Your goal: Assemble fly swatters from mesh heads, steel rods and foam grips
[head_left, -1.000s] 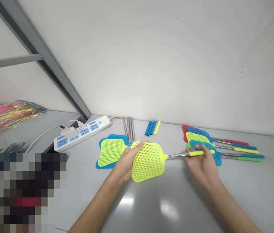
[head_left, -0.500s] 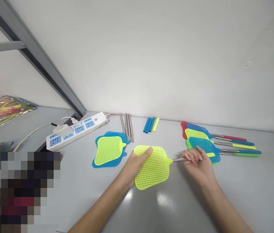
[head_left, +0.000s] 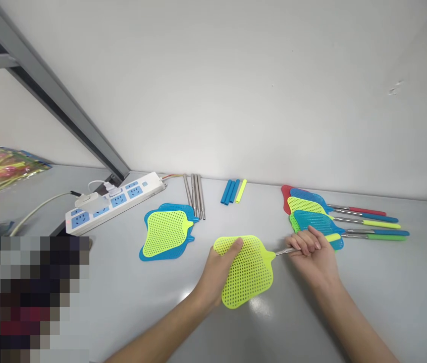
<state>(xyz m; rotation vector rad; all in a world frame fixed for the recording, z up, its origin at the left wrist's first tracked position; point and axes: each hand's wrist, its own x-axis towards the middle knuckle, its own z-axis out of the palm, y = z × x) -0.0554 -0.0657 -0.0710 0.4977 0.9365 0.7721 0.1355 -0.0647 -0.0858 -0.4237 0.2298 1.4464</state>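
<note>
Both hands hold one yellow fly swatter [head_left: 249,275] above the table. My left hand [head_left: 217,275] grips the left edge of its perforated head, thumb on top. My right hand [head_left: 314,254] is closed round the metal rod and yellow handle, whose end sticks out past the fingers. Just behind my right hand lie several finished-looking swatters [head_left: 312,222] with red, blue, yellow and green handles. To the left rests a small stack of loose heads, a yellow one [head_left: 166,232] over blue ones [head_left: 181,250].
Several metal rods [head_left: 198,196] lie by the wall, beside blue handle sleeves [head_left: 230,191] and a yellow sleeve [head_left: 241,191]. A white power strip [head_left: 117,201] with plugs and cables stands left. Further left lies a plastic bag of colourful items [head_left: 5,169]. A metal frame post [head_left: 58,96] slants behind.
The held swatter and my left hand have shifted slightly right and down. More of the yellow handle shows past my right hand. The camera view has moved a little.
</note>
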